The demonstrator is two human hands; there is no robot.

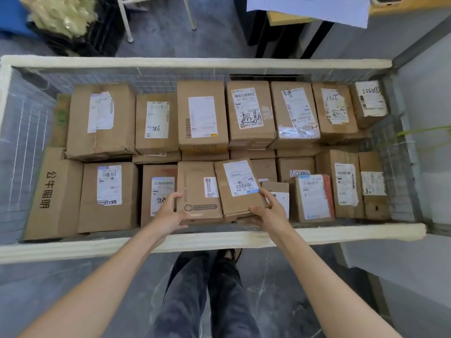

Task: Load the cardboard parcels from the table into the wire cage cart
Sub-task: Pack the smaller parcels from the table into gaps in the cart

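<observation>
The flat brown cardboard parcel with the white barcode label (238, 187) sits crooked in the near row of the cream-rimmed wire cage cart (219, 236), one edge riding up on the squat brown cardboard box with a printed circle (197, 191). The right hand (267, 211) grasps the parcel's near right corner, thumb along its side. The left hand (170, 212) grasps the squat box's left near corner, thumb on top.

The likely trouble is the fit. If the parcel is let go tilted, it could slide off towards the small brown box with a white sticker (277, 189) or stay proud of the row (an awkward base for anything stacked later). Pressing it down hard might crush a corner or trap fingers against the neighbours.

Space is what stands in the way. The labelled brown carton (158, 191) lies close against the left hand, the far row of brown labelled parcels (202, 113) is packed shoulder to shoulder, and a tall brown carton with black characters (53, 193) fills the left end. Beyond the cart stand a black crate (97, 28) and a wood-topped desk (280, 18) under a white sheet (310, 8).
</observation>
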